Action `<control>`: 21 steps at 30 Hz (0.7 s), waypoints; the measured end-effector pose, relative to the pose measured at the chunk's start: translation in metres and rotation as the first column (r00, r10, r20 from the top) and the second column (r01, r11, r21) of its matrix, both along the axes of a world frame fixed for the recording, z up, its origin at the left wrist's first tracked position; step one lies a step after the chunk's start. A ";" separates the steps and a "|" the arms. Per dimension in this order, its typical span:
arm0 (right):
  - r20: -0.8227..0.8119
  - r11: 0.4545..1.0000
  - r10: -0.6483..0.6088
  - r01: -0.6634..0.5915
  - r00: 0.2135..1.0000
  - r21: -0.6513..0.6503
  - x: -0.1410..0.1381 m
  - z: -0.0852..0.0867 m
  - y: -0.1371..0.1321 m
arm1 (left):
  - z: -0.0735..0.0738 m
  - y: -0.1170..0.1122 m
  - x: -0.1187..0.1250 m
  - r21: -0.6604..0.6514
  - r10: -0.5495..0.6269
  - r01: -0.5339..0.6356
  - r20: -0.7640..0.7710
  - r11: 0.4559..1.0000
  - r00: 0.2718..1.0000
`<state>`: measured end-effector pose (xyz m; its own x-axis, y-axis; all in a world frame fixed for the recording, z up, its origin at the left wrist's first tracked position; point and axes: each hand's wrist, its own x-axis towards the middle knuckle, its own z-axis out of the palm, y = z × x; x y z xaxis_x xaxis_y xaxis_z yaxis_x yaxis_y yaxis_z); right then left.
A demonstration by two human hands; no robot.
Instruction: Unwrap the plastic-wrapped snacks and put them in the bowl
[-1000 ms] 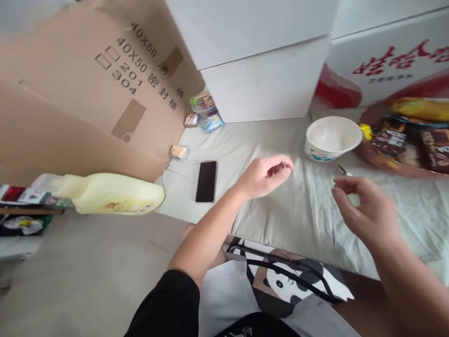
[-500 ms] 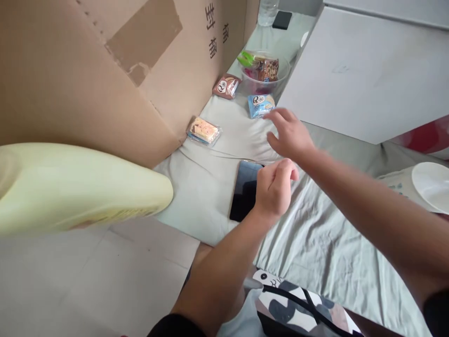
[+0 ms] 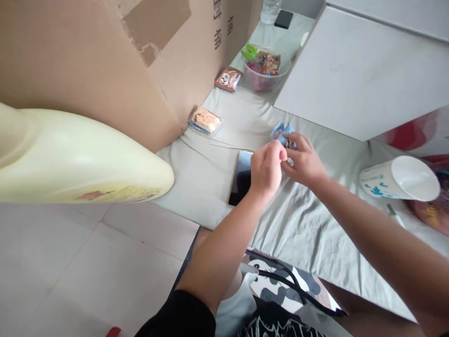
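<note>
Between the fingers of my right hand (image 3: 304, 161) is a small blue snack packet (image 3: 280, 131), partly covered by my hands. My left hand (image 3: 266, 167) is curled closed right beside it, above a dark smartphone (image 3: 242, 180) lying on the pale green cloth (image 3: 224, 164). What the left fingers hold, if anything, is hidden. Toward the box lies a clear-wrapped snack cake (image 3: 206, 120). A brown snack packet (image 3: 228, 79) rests farther back, near a clear plastic bowl (image 3: 266, 84) with packaged snacks in it.
A large cardboard box (image 3: 105, 84) stands at the left, with a pale yellow bottle (image 3: 91, 159) in front. White furniture (image 3: 358, 70) rises at the right. A patterned paper cup (image 3: 382, 182) lies on its side at the right. A clear bottle (image 3: 270, 11) and a dark flat object (image 3: 284, 19) are at the back.
My right hand has taken the blue snack packet from beside the bowl and brought it nearer, next to my left hand. The left hand stays closed. The view has shifted slightly.
</note>
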<state>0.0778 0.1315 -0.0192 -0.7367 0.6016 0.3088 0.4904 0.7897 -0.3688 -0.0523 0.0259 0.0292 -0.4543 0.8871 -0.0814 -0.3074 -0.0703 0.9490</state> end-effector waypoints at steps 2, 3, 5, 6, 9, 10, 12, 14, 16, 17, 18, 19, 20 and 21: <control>-0.117 0.998 -0.020 0.013 0.993 -0.062 0.049 -0.001 -0.032 | -0.004 -0.001 0.011 -0.002 -0.043 0.043 -0.073 0.999 0.996; -0.162 0.992 -0.080 0.063 0.984 -0.110 0.072 -0.002 -0.048 | -0.007 -0.001 0.018 -0.015 -0.075 0.073 -0.129 0.997 0.989; -0.209 0.947 -0.277 0.228 0.938 -0.228 0.112 -0.005 -0.078 | -0.012 -0.003 0.035 -0.052 -0.153 0.144 -0.282 0.988 0.947; -0.210 0.901 -0.391 0.327 0.896 -0.284 0.130 -0.007 -0.090 | -0.016 -0.004 0.044 -0.062 -0.188 0.178 -0.377 0.982 0.907; -0.192 0.770 -0.628 0.566 0.754 -0.294 0.174 -0.009 -0.114 | -0.031 -0.004 0.070 -0.046 -0.236 0.273 -0.649 0.961 0.723; -0.196 0.752 -0.657 0.610 0.728 -0.252 0.186 -0.009 -0.118 | -0.037 -0.003 0.077 -0.043 -0.243 0.305 -0.711 0.951 0.659; -0.211 0.736 -0.677 0.653 0.705 -0.179 0.206 -0.008 -0.119 | -0.049 0.001 0.088 -0.069 -0.266 0.348 -0.786 0.935 0.558; -0.225 0.712 -0.702 0.675 0.675 -0.195 0.221 -0.009 -0.114 | -0.059 0.006 0.095 -0.107 -0.291 0.368 -0.822 0.924 0.490; -0.231 0.677 -0.736 0.690 0.637 -0.254 0.229 -0.011 -0.105 | -0.066 0.010 0.099 -0.133 -0.304 0.378 -0.846 0.916 0.439; -0.222 0.665 -0.747 0.693 0.627 -0.280 0.229 -0.012 -0.100 | -0.067 0.012 0.101 -0.145 -0.308 0.381 -0.857 0.913 0.413; -0.207 0.656 -0.753 0.693 0.624 -0.299 0.228 -0.014 -0.095 | -0.067 0.012 0.102 -0.158 -0.314 0.384 -0.867 0.910 0.387; -0.185 0.651 -0.756 0.693 0.628 -0.308 0.226 -0.015 -0.089 | -0.067 0.013 0.104 -0.172 -0.318 0.384 -0.877 0.907 0.360; -0.161 0.649 -0.756 0.694 0.634 -0.314 0.222 -0.015 -0.084 | -0.066 0.013 0.105 -0.187 -0.322 0.381 -0.887 0.906 0.332; -0.139 0.646 -0.755 0.692 0.640 -0.323 0.218 -0.015 -0.080 | -0.065 0.013 0.105 -0.202 -0.327 0.378 -0.895 0.903 0.303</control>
<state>0.2957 0.0516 -0.0347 0.0476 0.9793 0.1966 0.7370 0.0985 -0.6686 0.0531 0.0388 -0.0358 0.1268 0.9725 0.1955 0.7106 -0.2265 0.6662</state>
